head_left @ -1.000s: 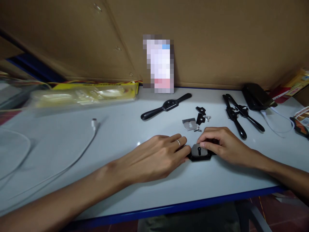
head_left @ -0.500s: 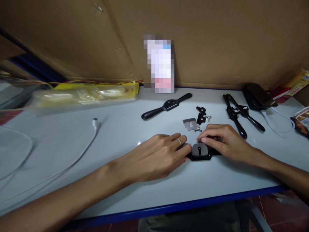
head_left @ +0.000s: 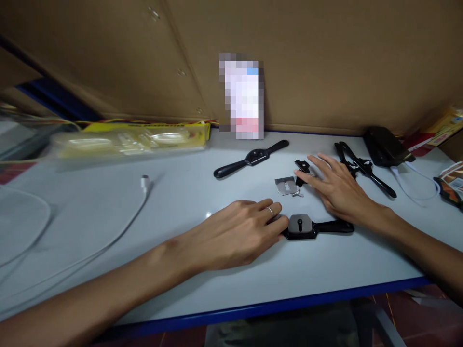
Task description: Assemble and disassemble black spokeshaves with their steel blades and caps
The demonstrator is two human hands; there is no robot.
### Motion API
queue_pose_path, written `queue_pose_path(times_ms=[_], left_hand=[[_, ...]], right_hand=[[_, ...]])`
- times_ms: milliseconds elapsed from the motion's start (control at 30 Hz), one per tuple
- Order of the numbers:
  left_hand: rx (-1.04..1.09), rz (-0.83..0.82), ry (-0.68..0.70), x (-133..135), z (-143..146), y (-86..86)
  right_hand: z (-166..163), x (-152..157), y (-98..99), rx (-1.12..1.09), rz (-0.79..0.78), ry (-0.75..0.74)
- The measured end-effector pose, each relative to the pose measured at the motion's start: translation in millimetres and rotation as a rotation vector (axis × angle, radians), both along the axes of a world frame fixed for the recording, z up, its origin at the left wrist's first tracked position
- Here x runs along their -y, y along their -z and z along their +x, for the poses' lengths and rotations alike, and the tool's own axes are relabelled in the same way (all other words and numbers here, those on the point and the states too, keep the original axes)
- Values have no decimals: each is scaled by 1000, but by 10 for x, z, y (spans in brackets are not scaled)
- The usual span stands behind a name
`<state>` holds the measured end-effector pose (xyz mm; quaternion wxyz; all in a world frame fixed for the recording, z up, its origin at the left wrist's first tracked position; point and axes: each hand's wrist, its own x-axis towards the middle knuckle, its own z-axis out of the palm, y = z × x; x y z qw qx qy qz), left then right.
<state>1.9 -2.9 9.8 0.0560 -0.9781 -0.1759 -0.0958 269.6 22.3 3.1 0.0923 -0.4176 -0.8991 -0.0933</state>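
Note:
My left hand (head_left: 249, 231) is closed around the left handle of a black spokeshave (head_left: 334, 226), which lies near the table's front edge. A grey blade (head_left: 306, 223) sits on the middle of that tool, with a dark screw through its slot. My right hand (head_left: 336, 185) is open, fingers spread, above the loose parts. Under and beside its fingertips are black cap plates (head_left: 302, 166), partly hidden. Just left of them lie a loose metal blade (head_left: 285, 186) and a small thumbscrew (head_left: 298, 193).
Another spokeshave body (head_left: 256, 155) lies farther back, below a blurred-out upright screen (head_left: 248, 96). Two more spokeshaves (head_left: 378, 180) cross at the right, near a black box-like object (head_left: 387, 147). A white cable (head_left: 126, 229) and clear-yellow packaging (head_left: 144, 140) are at the left.
My right hand has let go of the spokeshave's right handle and moved back and up to the loose parts, its fingers spreading. My left hand stays on the tool.

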Motion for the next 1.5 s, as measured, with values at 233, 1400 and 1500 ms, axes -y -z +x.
queue_pose_path(times_ms=[233,1400,1500], left_hand=[[-16,-15,-5,3,-6,12],[-14,-40,-9,7,-16,13],[-7,-38,-8,2,-16,19]], right_hand=[[-8,23,-54,-32,-38,36],[-100,297,-479,-676,-749,169],[-145,337,-480,-714,-838,161]])
